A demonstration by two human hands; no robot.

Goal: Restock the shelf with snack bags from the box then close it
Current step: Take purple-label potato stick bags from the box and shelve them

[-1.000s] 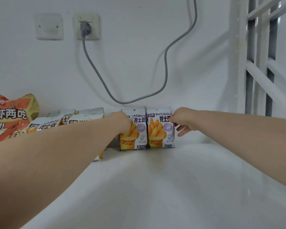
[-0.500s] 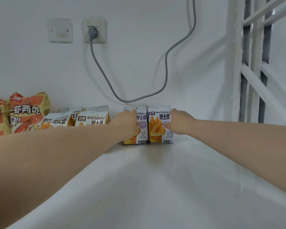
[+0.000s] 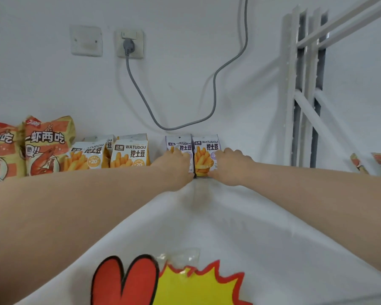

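So I've got both arms stretched to the back of the white shelf (image 3: 207, 216), each of my hands on one of the two small white-and-purple potato-stick snack bags. My left hand (image 3: 175, 166) is draped over the front of the left purple bag (image 3: 179, 146), fingers curled down over its lower half, and my right hand (image 3: 229, 166) grips the lower right edge of the right purple bag (image 3: 205, 150), thumb side toward the pack. The two bags stand upright, touching side by side, backs near the white wall (image 3: 185, 84). My guess is I'm squaring them up so they face out and sit in line with the row.

To the left, apart from this pair, stand the white-and-orange potato-stick bags (image 3: 130, 153), at least two in front with more tucked behind, and further left the big orange shrimp-print bags (image 3: 46, 146). A grey power cable (image 3: 213, 89) droops from the wall socket (image 3: 129, 44) down behind the purple pair.

What I can't see: the box isn't in frame at all, so no idea how many bags are left. My knuckles hide the bottoms of both purple bags, and my left forearm cuts off the lower half of the orange row. Something colourful sits at far right past the white metal shelf upright (image 3: 295, 95), too cropped to identify. A red-and-yellow sticker (image 3: 185, 285) fills the near edge.
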